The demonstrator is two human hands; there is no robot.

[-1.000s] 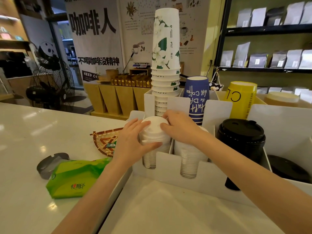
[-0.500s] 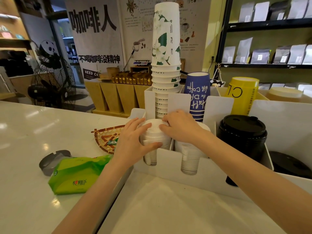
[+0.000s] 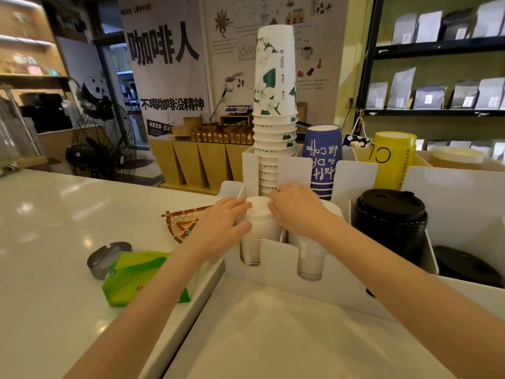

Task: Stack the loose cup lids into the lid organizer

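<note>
A white lid organizer (image 3: 276, 265) stands on the counter with slotted front compartments. In its leftmost slot sits a stack of white cup lids (image 3: 259, 231). My left hand (image 3: 221, 228) wraps the stack's left side, fingers over its top. My right hand (image 3: 296, 207) presses on the stack's top right edge. A second stack of white lids (image 3: 310, 259) fills the slot beside it, partly hidden under my right wrist. Black lids (image 3: 389, 217) are stacked in the compartment further right.
Tall stacked paper cups (image 3: 274, 110), a blue cup stack (image 3: 322, 157) and a yellow cup stack (image 3: 390, 160) stand behind the lids. A woven tray (image 3: 181, 222), a green tissue pack (image 3: 134, 277) and a grey ashtray (image 3: 105, 258) lie left on the counter. More black lids (image 3: 464, 269) lie at far right.
Both hands have pushed the white lid stack lower into the left slot. The left fingers moved up over the stack's top.
</note>
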